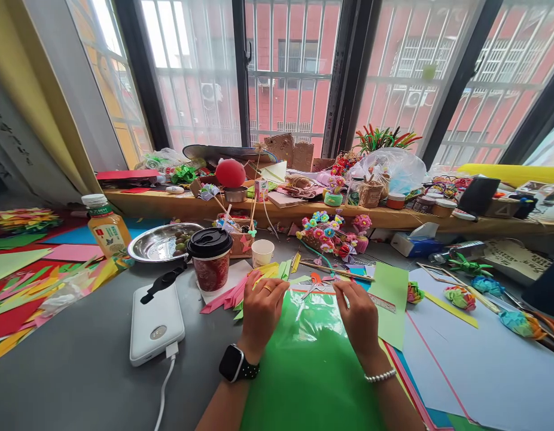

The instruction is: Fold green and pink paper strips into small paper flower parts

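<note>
A glossy green sheet or packet point(313, 359) lies in front of me, with an orange strip along its far edge. My left hand point(264, 305), wearing a ring and a black watch, is closed in a pinch by that edge. Opposite it, my right hand point(358, 314), with a beaded bracelet at the wrist, pinches the same way. Whatever sits between the fingertips is too small or hidden to make out. Scissors point(316, 285) with orange on the handles rest between the hands. Folded pink paper strips point(230, 294) lie left of my left hand; light green paper point(387, 305) is right of my right.
A lidded coffee cup point(209, 263), a small paper cup point(262, 254), a metal plate point(145, 244), a juice bottle point(107, 227) and a white power bank point(157, 323) stand leftward. White sheets point(496, 359) and paper flowers point(460, 297) lie right. Craft items crowd the windowsill point(178, 206).
</note>
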Demonstrator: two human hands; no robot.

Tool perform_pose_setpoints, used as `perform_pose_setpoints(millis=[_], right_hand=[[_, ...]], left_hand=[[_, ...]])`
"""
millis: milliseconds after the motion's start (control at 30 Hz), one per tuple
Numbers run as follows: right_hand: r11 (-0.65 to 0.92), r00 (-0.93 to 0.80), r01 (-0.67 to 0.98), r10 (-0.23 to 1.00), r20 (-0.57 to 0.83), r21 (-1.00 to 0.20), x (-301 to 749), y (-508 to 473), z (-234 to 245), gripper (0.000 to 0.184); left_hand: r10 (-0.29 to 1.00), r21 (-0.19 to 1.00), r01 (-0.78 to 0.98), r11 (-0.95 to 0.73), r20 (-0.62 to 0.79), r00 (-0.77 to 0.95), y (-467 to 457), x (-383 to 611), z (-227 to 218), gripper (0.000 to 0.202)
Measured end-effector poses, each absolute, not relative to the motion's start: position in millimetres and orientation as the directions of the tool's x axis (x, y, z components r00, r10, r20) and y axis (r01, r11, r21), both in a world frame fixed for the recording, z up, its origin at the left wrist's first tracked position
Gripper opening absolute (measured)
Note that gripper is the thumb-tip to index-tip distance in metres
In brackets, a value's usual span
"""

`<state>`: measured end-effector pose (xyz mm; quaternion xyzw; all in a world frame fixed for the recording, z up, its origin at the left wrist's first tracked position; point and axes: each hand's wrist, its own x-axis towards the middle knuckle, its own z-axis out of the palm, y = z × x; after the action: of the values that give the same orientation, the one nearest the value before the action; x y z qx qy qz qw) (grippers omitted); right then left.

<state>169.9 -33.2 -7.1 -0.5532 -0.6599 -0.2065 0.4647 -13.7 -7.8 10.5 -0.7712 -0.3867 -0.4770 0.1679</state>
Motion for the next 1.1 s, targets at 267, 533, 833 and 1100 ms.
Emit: perform_pose_setpoints(millis=[267, 533, 833, 1100], right_hand=[[0.546, -0.178, 0.805, 0.596, 0.783, -0.233, 153, -35, -9, 0.015], [0.393, -0.094, 0.905, 0.558, 0.824, -0.163, 166, -33, -6, 0.022], [0.483, -0.19, 0.868, 0.535, 0.823, -0.113, 155, -35, -6, 0.022], [0.469, -0.147, 0.869, 0.547, 0.824, -0.156, 157, -35, -3, 0.021]], left_hand=[[0.411, 0.06, 0.635, -0.77, 0.808, 0.422, -17, 2, 6, 0.018], [0.406, 0.065, 0.686, -0.725, 0.845, 0.349, -7, -15, 12, 0.013], [0.398, 0.02, 0.649, -0.76, 0.804, 0.441, -14, -3, 9, 0.016], [0.438, 0.053, 0.669, -0.741, 0.793, 0.422, -9, -6, 7, 0.014]])
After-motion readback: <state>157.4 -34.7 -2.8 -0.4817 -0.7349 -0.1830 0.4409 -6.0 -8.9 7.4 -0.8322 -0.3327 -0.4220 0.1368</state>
